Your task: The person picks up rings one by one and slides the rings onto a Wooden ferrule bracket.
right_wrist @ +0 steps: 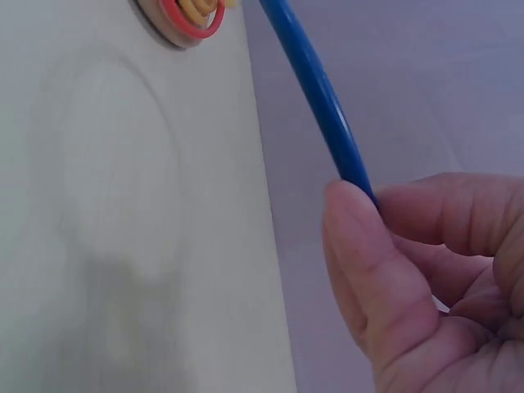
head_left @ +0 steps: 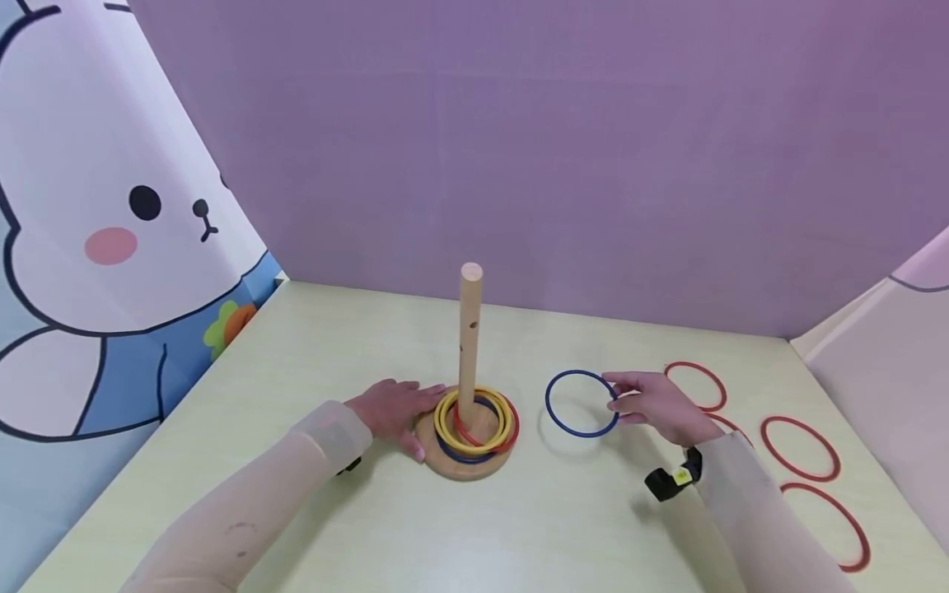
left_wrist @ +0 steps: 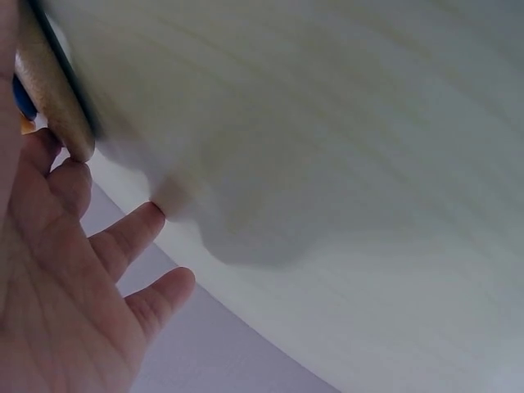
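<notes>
R hand (head_left: 663, 403) pinches blue ring (head_left: 548, 405) btwn thumb & fingers at its R edge, held up off table (head_left: 563, 519), R of peg (head_left: 469, 338) and apart from it. L hand (head_left: 393, 412) lies w/ fingers spread, tips at L edge of wooden base (head_left: 463, 473), so that side's taken up. Yellow rings (head_left: 439, 422) overlap a red ring (head_left: 517, 430) and some blue on base, all around peg's foot. Four loose red rings (head_left: 839, 463) lie flat at far R; one's partly hidden by R wrist, the nearest partly by R sleeve (head_left: 764, 511). Purple cloth (head_left: 563, 165) behind, cartoon panel (head_left: 148, 305) on L. Peg's upright, long axis approx vert. Blue ring's round, so no single long axis; its plane looks roughly level, shadow below; can't tell exact tilt.
</notes>
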Demonstrator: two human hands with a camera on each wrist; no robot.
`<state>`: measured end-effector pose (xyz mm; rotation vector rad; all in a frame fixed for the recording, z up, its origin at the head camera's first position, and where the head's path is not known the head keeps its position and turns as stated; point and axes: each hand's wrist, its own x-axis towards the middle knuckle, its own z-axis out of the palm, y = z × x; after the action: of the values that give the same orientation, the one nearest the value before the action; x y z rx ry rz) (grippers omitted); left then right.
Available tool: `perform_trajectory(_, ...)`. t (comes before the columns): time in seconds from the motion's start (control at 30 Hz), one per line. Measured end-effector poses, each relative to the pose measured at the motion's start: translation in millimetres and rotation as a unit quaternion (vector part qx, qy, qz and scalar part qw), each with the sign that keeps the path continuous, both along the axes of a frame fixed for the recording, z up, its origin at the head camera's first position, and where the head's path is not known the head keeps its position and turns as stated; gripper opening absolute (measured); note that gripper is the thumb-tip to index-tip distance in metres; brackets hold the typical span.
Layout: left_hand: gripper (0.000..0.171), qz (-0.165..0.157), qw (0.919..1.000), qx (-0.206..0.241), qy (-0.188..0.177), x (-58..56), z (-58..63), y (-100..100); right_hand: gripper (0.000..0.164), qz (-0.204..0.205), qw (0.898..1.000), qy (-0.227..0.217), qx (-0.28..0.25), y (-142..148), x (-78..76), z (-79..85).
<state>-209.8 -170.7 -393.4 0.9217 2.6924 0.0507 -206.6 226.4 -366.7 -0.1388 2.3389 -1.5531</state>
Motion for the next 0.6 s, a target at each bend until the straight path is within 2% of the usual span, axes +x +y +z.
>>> perform_trajectory(0.37, 0.104, 0.006, 1.0000, -0.002, 0.000, -1.9, -1.9, 0.3, 0.055, 0.026, 0.999, -0.005, -0.038, 1.5, 19.2, 27.9)
perform_trajectory(0.6, 0.104, 0.005, 1.0000, 0.003, 0.004, -0.8, -2.5, 0.6, 0.055, 0.042, 0.996, -0.019, -0.073, 2.7, 23.8, 49.8)
